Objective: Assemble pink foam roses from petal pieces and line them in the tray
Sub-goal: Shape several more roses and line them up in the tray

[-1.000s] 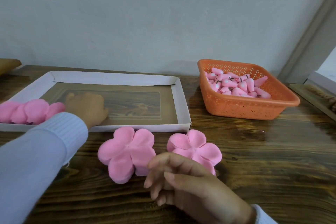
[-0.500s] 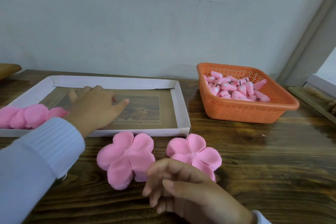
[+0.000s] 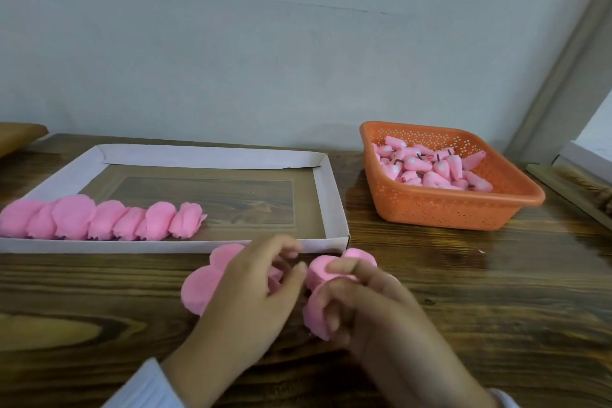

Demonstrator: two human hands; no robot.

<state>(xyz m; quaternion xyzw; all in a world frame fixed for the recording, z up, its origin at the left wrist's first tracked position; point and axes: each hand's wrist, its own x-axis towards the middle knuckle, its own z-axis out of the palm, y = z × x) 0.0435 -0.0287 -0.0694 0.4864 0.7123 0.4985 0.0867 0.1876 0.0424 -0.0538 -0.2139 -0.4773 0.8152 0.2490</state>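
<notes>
A row of several finished pink foam roses (image 3: 109,220) lies along the front left of the white cardboard tray (image 3: 212,157). Two flat pink five-lobed petal pieces rest on the table in front of the tray. My left hand (image 3: 245,301) hovers over the left petal piece (image 3: 202,288), fingers spread, thumb and forefinger near its centre. My right hand (image 3: 374,311) curls its fingers over the right petal piece (image 3: 316,272) and grips it; most of that piece is hidden.
An orange perforated basket (image 3: 443,209) at the right holds several pink foam bud cores (image 3: 430,169). The dark wooden table (image 3: 496,275) runs to a wall behind. A wooden frame edge (image 3: 576,185) lies at the far right.
My left hand came out of the tray and down over the left petal piece. My right hand moved forward onto the right petal piece and closed on it.
</notes>
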